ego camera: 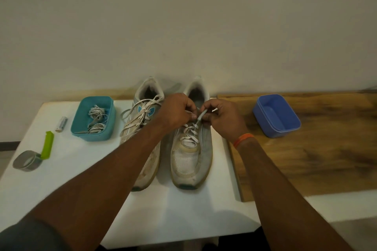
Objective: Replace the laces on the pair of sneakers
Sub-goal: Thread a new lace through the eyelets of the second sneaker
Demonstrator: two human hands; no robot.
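— What is seen nearest?
— Two bare forearms are stretched over the white table; beside it a wooden board is laid.
— And the sneakers?
— The left sneaker and right sneaker are set side by side, toes toward the camera.
— The hands?
— A lace end of the right sneaker is pinched by the left hand and right hand, fingers curled.
— Smaller things?
— Spare laces are kept in a teal box; a blue box is placed on the board.

A plain pale wall rises behind the white table; a wooden board adjoins the table's right edge
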